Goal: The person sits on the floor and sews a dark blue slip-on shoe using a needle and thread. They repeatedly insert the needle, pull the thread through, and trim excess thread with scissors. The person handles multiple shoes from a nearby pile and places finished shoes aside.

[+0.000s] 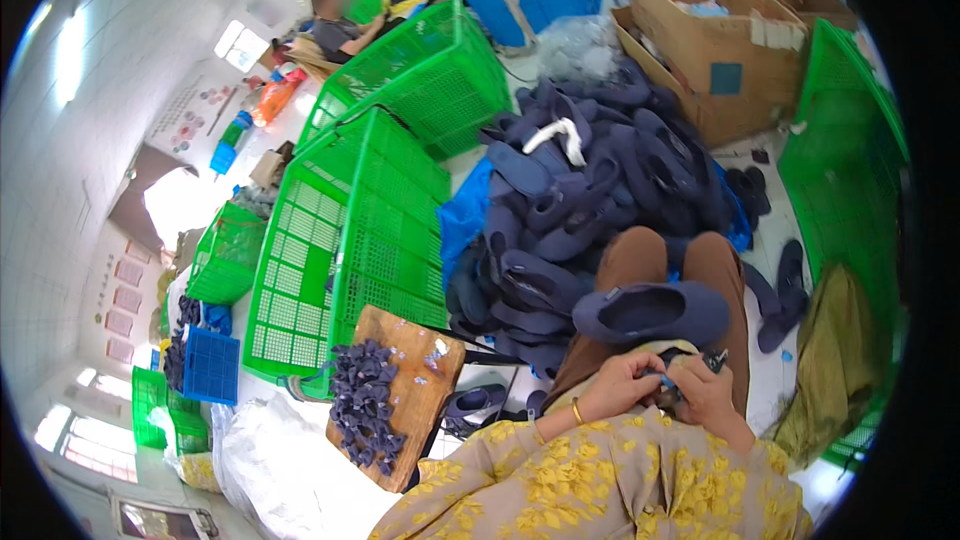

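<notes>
My left hand (622, 381) and my right hand (708, 387) meet over my lap, fingers pinched together on a small dark piece with a bit of blue (672, 380). A small dark tool tip (716, 360) sticks out above the right hand. A navy slipper (652, 311) lies across my knees just beyond the hands. A gold bangle (577, 411) sits on my left wrist. What exactly the fingers grip is too small to tell.
A big heap of navy slippers (590, 180) fills the floor ahead. To my left a wooden board (415, 380) carries several dark scraps (362, 405). Green crates (360, 240) stand left, another green crate (850, 170) right, cardboard boxes (700, 40) behind. Another person (335, 25) sits far back.
</notes>
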